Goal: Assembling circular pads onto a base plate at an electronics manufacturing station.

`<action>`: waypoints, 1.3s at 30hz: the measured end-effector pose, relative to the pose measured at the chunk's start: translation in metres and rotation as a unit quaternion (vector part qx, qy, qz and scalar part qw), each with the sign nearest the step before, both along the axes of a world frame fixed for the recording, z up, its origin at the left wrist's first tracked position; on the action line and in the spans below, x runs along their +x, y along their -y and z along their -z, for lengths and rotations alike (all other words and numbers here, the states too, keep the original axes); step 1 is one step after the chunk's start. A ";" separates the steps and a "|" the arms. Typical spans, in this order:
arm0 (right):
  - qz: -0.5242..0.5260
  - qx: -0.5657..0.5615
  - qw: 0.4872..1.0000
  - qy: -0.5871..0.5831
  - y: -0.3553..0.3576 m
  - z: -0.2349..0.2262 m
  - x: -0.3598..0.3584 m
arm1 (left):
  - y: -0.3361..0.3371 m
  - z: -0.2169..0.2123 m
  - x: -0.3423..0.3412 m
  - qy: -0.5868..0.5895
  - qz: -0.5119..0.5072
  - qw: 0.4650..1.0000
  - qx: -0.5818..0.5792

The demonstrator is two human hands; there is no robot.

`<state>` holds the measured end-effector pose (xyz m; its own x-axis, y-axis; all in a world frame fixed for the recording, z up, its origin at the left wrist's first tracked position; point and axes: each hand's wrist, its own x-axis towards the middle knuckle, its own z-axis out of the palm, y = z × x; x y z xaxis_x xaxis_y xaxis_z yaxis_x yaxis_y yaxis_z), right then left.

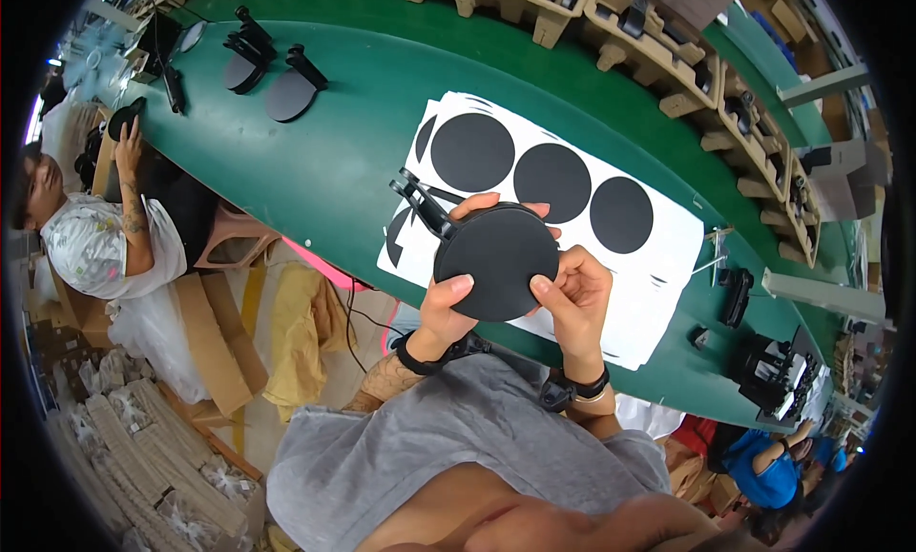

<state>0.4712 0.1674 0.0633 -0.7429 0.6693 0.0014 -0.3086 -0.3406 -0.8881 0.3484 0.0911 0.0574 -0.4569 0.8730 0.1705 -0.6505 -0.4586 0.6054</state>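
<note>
Between my two hands is a black round base (pixel 498 263) with a hinged arm (pixel 425 207) sticking out at its upper left. My left hand (pixel 447 304) grips it from the left, thumb on the flat face and fingertips showing past the top rim. On the right side, my right hand (pixel 578 299) presses its thumb on the lower edge, its other fingers bent and partly behind the disc. Beneath lies a stack of white sheets (pixel 668 266) carrying black round pads (pixel 551 183), partly covered by my hands and the base.
Similar black stands (pixel 294 89) sit at the table's far left. Cardboard trays (pixel 658 51) of black parts line the back. At the right are a black clamp-like part (pixel 736 296) and a black device (pixel 771 369). A co-worker (pixel 105 232) sits at the left, holding a black disc.
</note>
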 end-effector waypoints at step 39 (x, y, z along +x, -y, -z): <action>0.231 0.191 0.948 0.103 0.012 0.013 0.006 | 0.033 0.020 0.008 -0.102 -0.091 0.968 -0.212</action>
<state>0.4769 0.1554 0.0498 -0.3806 0.9035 0.1971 -0.1537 0.1484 -0.9769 0.3567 0.0585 0.0371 -0.6050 0.7920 -0.0822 -0.4294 -0.2377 0.8713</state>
